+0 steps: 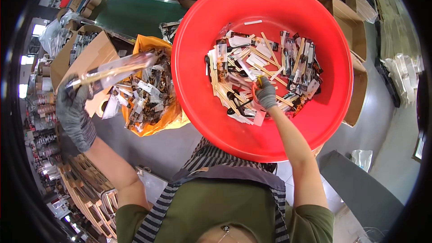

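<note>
Your left hand [77, 114] is closed on a clear packet [118, 68], raised near the orange bag [146, 42]; your right hand [266, 95] clasps what look like scissors [254, 92] over the red tub [191, 67]. Packet opening seems in hand; next move calls for steady blades.

You are in a workshop, much like a packing room. You can tell from the big round red plastic tub [333, 74] with lots of small clear plastic packets [222, 56] and thin pale wooden sticks [214, 75] in it. Beside it sits an orange plastic sack [150, 43] stuffed with more packets. Brown cardboard boxes [357, 83] stand on the right, and your grey-and-black striped cloth apron [157, 209] looks like work clothes.
</note>
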The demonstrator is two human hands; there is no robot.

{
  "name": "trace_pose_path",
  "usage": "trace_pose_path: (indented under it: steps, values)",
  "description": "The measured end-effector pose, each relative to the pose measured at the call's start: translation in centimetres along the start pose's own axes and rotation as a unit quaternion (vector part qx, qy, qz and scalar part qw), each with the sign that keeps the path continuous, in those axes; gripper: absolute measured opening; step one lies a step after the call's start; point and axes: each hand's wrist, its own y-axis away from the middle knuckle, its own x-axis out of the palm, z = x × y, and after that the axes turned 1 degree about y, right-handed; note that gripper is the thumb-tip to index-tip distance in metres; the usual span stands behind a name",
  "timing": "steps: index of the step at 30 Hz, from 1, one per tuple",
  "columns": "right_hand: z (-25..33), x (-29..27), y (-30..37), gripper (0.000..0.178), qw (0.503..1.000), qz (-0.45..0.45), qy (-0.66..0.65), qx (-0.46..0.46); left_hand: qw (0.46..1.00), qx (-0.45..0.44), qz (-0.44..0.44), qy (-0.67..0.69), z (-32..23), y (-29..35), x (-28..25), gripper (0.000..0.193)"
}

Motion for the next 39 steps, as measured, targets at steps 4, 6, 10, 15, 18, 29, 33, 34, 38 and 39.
trace_pose_path:
  steps: [4, 6, 10, 15, 18, 29, 33, 34, 38, 39]
  values:
    - [6.8, 5.9, 5.7, 0.020, 0.994, 0.095, 0.015, 0.052, 0.974, -0.097, 0.015, -0.206, 7.9, 2.3, -2.1, 0.061]
    - [9.3, 8.0, 7.9, 0.024, 0.975, 0.194, 0.101, -0.037, 0.849, 0.122, 0.030, -0.514, 5.7, 3.6, 3.3, 0.067]
    - [12.7, 12.8, 11.7, 0.034, 0.961, 0.260, 0.078, -0.046, 0.971, 0.077, 0.209, -0.084, 0.3, 3.7, 15.5, 0.065]
    - [13.1, 15.3, 13.3, 0.033, 0.956, 0.234, 0.134, -0.119, 0.940, -0.148, 0.261, 0.161, -1.4, 2.5, 22.6, 0.036]
    - [13.0, 13.8, 13.2, 0.031, 0.963, 0.191, 0.114, -0.154, 0.955, -0.094, 0.199, 0.198, -1.1, 0.2, 21.8, 0.023]
    - [10.0, 11.6, 14.9, 0.032, 0.962, 0.268, -0.036, -0.030, 0.853, -0.279, 0.139, 0.418, 3.0, 1.8, 23.8, 0.024]
    - [9.3, 11.4, 14.7, 0.032, 0.949, 0.186, 0.184, -0.177, 0.893, -0.288, 0.194, 0.285, 2.0, 2.6, 22.4, 0.022]
    - [9.6, 11.0, 14.2, 0.037, 0.918, 0.198, 0.264, -0.221, 0.893, -0.288, 0.193, 0.287, 2.3, 2.7, 22.2, 0.022]
    - [12.0, 11.8, 13.9, 0.060, 0.765, 0.227, 0.538, -0.270, 0.920, -0.216, 0.238, 0.225, 3.1, 3.2, 21.7, 0.019]
    - [11.8, 11.4, 13.2, 0.064, 0.731, 0.254, 0.542, -0.328, 0.922, -0.219, 0.254, 0.195, 2.8, 3.2, 21.5, 0.019]
